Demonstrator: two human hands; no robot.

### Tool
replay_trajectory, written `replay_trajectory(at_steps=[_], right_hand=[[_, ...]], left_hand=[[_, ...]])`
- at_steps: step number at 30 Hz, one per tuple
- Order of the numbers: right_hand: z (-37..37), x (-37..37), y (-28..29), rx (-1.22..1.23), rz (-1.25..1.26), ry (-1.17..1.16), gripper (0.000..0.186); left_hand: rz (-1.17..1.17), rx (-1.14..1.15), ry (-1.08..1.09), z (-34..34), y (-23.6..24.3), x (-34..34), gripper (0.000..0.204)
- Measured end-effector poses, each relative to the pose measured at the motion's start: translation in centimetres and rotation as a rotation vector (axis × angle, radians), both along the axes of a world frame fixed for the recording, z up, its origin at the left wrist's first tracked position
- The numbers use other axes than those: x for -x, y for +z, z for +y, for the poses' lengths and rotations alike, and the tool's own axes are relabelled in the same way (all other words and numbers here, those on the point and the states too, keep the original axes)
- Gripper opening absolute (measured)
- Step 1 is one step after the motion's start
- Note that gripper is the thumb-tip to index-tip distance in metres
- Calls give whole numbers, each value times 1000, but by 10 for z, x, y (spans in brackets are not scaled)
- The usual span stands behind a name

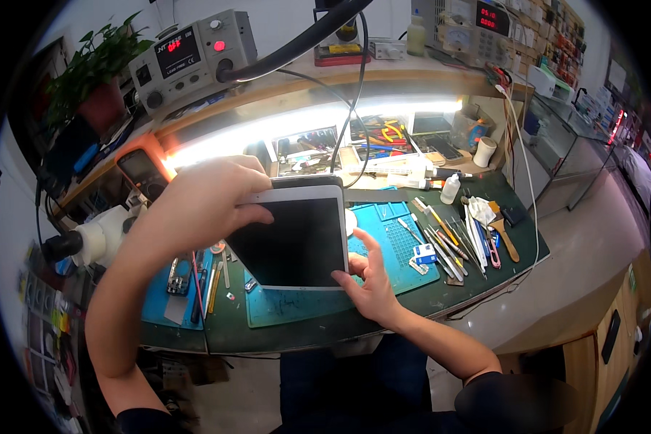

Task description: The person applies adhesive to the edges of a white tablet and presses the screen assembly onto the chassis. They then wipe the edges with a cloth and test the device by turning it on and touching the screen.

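A white-framed tablet (pixel 296 242) with a dark screen is held up above the bench, its screen facing me. My left hand (pixel 213 199) grips it at the top left corner, thumb on the front and fingers behind the edge. Along the top edge a dark layer shows behind the white frame; I cannot tell what it is. My right hand (pixel 370 288) is at the lower right corner, its thumb on the front of the frame and its index finger raised off the edge. Under the tablet lies a blue work mat (pixel 289 309), partly hidden by it.
Tweezers and thin tools (pixel 452 242), a wooden-handled brush (pixel 506 241) and a white dropper bottle (pixel 450 189) lie to the right. At left are a phone part (pixel 179 275), an orange multimeter (pixel 143 168) and white equipment (pixel 98 237). A thick black hose (pixel 296 45) crosses above.
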State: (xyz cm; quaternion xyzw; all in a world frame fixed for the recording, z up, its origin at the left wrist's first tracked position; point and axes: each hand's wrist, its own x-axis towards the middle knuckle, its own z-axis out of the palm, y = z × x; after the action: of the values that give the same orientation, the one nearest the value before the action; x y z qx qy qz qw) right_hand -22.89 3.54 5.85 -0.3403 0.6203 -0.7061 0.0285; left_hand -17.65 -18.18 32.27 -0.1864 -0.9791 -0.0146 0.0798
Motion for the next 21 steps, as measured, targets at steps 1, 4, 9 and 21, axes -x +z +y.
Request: replay_trajectory(at_steps=[1, 4, 9, 21], right_hand=[[2, 3, 6, -21, -34, 28, 48], [10, 10, 15, -49, -13, 24, 47], [41, 44, 78, -179, -211, 240, 40], [-56, 101, 84, -1033, 255, 679, 46]], left_hand=[[-26, -29, 21, -5, -1, 4, 26], [-102, -72, 186, -7, 10, 9, 29], [-444, -557, 495, -40, -7, -25, 31], [-766, -1962, 951, 47, -206, -178, 22]])
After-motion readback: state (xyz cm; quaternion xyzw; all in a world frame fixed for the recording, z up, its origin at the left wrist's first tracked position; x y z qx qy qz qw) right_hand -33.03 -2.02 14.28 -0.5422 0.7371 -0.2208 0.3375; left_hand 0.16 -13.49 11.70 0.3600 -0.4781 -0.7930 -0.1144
